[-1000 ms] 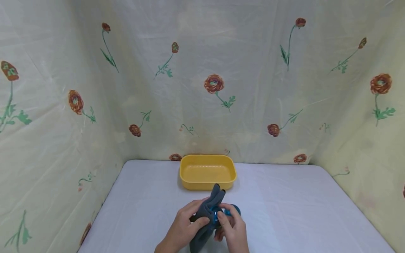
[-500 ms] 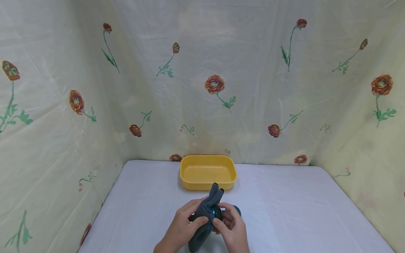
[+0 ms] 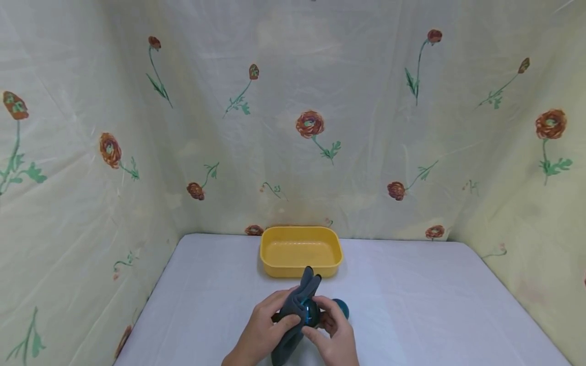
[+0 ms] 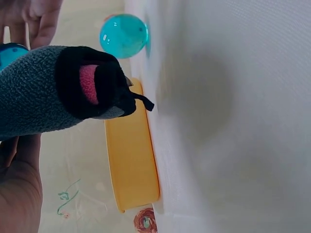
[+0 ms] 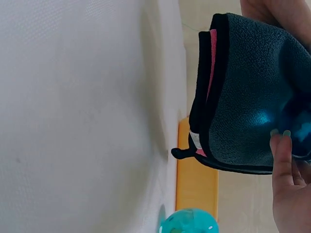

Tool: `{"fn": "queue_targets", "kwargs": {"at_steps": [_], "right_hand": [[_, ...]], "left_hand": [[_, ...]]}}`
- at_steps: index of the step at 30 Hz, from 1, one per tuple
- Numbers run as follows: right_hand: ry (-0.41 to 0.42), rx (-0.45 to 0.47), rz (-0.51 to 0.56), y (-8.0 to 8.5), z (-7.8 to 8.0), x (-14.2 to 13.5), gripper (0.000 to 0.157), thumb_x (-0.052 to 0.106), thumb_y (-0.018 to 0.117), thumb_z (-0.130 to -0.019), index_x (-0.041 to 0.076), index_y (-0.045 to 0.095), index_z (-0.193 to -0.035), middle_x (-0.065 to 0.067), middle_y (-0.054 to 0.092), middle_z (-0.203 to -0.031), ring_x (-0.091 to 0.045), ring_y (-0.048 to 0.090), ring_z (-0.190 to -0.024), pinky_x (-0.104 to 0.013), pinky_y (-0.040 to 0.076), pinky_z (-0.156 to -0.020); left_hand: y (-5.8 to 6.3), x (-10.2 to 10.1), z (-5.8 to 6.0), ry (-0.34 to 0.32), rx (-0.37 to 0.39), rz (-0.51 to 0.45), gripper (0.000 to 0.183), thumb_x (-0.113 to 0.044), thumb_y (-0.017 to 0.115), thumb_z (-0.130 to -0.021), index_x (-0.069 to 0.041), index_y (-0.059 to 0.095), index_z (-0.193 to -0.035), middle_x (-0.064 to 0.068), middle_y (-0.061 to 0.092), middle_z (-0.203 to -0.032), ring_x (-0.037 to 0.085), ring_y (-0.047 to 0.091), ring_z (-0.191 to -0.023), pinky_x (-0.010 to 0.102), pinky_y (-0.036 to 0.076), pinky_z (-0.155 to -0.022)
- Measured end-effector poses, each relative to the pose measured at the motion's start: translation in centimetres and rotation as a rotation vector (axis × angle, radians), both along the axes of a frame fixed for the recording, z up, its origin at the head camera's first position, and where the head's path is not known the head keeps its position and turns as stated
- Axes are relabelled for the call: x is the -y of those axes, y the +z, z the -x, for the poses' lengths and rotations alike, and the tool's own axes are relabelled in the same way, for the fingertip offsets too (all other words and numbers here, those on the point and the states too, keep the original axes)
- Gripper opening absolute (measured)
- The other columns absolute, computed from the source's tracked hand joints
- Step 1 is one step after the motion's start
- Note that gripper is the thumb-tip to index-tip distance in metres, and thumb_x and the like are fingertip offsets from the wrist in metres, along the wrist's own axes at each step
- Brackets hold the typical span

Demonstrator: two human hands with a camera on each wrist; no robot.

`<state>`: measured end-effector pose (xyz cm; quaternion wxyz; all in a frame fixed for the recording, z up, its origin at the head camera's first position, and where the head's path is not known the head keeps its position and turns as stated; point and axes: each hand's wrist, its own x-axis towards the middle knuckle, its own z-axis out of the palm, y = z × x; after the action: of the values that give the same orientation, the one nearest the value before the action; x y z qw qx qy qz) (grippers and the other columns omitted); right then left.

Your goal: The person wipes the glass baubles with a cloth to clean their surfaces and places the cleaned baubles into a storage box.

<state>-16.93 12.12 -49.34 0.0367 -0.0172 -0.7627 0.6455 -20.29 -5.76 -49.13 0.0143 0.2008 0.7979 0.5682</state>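
Note:
My left hand [image 3: 267,325] grips a folded grey cloth [image 3: 289,330], its thumb across the near face. The cloth has black edging, a pink inner layer and a small black loop, seen in the left wrist view. Against its right side sits a shiny dark-blue ball [image 3: 312,312], partly wrapped by the cloth. My right hand [image 3: 336,330] holds that ball from the right, thumb below and fingers curled at its far side. In the right wrist view, fingertips [image 5: 281,141] touch the ball where it meets the cloth. A second, see-through teal ball [image 4: 124,36] rests on the table behind my right hand.
A yellow plastic basin [image 3: 301,272] stands at the back of the white-covered table [image 3: 412,300], just beyond the cloth's upper corners. Flower-printed curtains [image 3: 357,127] enclose the table at the back and both sides.
The ball at the cloth has turned and shows more of its dark surface. My right thumb and fingers have shifted slightly left around it, uncovering more of the teal ball behind.

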Motion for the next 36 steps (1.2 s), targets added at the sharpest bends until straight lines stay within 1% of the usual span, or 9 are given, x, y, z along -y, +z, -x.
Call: {"fn": "queue_targets", "kwargs": {"at_steps": [4, 8, 10, 14, 20, 25, 30, 32, 36], "right_hand": [[0.000, -0.003, -0.018, -0.25, -0.02, 0.09, 0.062, 0.010, 0.082, -0.078, 0.014, 0.055, -0.133, -0.008, 0.058, -0.133, -0.021, 0.061, -0.106, -0.025, 0.056, -0.095], [0.012, -0.030, -0.045, -0.38, -0.20, 0.23, 0.063, 0.001, 0.081, -0.077, 0.014, 0.055, -0.133, -0.008, 0.058, -0.134, -0.022, 0.060, -0.110, -0.031, 0.055, -0.101], [0.014, -0.031, -0.047, -0.38, -0.30, 0.32, 0.064, -0.003, 0.080, -0.077, 0.016, 0.055, -0.132, -0.005, 0.057, -0.134, -0.022, 0.059, -0.113, -0.033, 0.053, -0.105], [0.023, -0.034, -0.040, -0.31, -0.52, 0.41, 0.064, -0.007, 0.077, -0.076, 0.019, 0.055, -0.130, -0.002, 0.056, -0.135, -0.023, 0.057, -0.118, -0.038, 0.050, -0.108], [0.012, -0.067, -0.048, -0.17, -0.77, 0.53, 0.065, -0.009, 0.078, -0.074, 0.021, 0.057, -0.128, -0.001, 0.056, -0.133, -0.024, 0.054, -0.122, -0.042, 0.051, -0.108], [0.002, -0.069, -0.052, -0.09, -0.77, 0.56, 0.065, -0.008, 0.080, -0.073, 0.023, 0.058, -0.126, -0.001, 0.055, -0.133, -0.026, 0.052, -0.124, -0.040, 0.053, -0.104], [0.004, -0.076, -0.063, -0.03, -0.67, 0.46, 0.066, -0.007, 0.081, -0.073, 0.021, 0.058, -0.127, -0.004, 0.056, -0.133, -0.028, 0.054, -0.122, -0.029, 0.057, -0.097], [0.000, -0.077, -0.054, -0.03, -0.59, 0.40, 0.066, -0.007, 0.081, -0.073, 0.021, 0.058, -0.128, -0.004, 0.056, -0.133, -0.027, 0.056, -0.120, -0.026, 0.058, -0.094], [-0.003, -0.047, -0.016, -0.04, -0.39, 0.32, 0.066, -0.005, 0.081, -0.073, 0.018, 0.057, -0.130, -0.006, 0.057, -0.133, -0.027, 0.057, -0.116, -0.024, 0.059, -0.092]], "left_hand": [[-0.03, -0.05, -0.03, -0.001, 0.017, 0.016, 0.046, -0.045, 0.068, -0.091, -0.034, 0.059, -0.134, -0.006, 0.063, -0.134, 0.017, 0.061, -0.123, 0.034, 0.059, -0.095], [-0.09, -0.06, -0.10, -0.008, 0.039, 0.014, 0.044, -0.044, 0.068, -0.092, -0.034, 0.059, -0.134, -0.005, 0.063, -0.133, 0.016, 0.061, -0.123, 0.035, 0.059, -0.096], [-0.12, -0.04, -0.16, -0.011, 0.048, 0.015, 0.044, -0.044, 0.068, -0.092, -0.034, 0.059, -0.134, -0.005, 0.063, -0.132, 0.016, 0.061, -0.122, 0.035, 0.059, -0.096], [-0.09, -0.06, -0.26, -0.012, 0.063, 0.021, 0.046, -0.045, 0.067, -0.092, -0.033, 0.058, -0.136, -0.005, 0.064, -0.131, 0.015, 0.061, -0.120, 0.037, 0.058, -0.098], [0.07, -0.18, -0.35, -0.019, 0.093, 0.014, 0.048, -0.046, 0.067, -0.091, -0.035, 0.057, -0.137, -0.005, 0.064, -0.131, 0.015, 0.061, -0.118, 0.038, 0.059, -0.097], [0.08, -0.18, -0.33, -0.032, 0.095, 0.011, 0.049, -0.049, 0.065, -0.091, -0.036, 0.056, -0.138, -0.006, 0.063, -0.132, 0.015, 0.060, -0.120, 0.036, 0.058, -0.098], [0.03, -0.16, -0.21, -0.026, 0.094, 0.012, 0.049, -0.050, 0.065, -0.091, -0.037, 0.056, -0.137, -0.007, 0.063, -0.133, 0.016, 0.060, -0.122, 0.037, 0.058, -0.098], [0.01, -0.16, -0.17, -0.021, 0.087, 0.015, 0.049, -0.049, 0.065, -0.091, -0.037, 0.056, -0.137, -0.007, 0.063, -0.132, 0.016, 0.059, -0.122, 0.037, 0.058, -0.098], [-0.03, -0.16, -0.10, -0.019, 0.074, 0.021, 0.049, -0.049, 0.065, -0.091, -0.037, 0.055, -0.138, -0.008, 0.063, -0.132, 0.016, 0.059, -0.122, 0.036, 0.058, -0.099]]}}
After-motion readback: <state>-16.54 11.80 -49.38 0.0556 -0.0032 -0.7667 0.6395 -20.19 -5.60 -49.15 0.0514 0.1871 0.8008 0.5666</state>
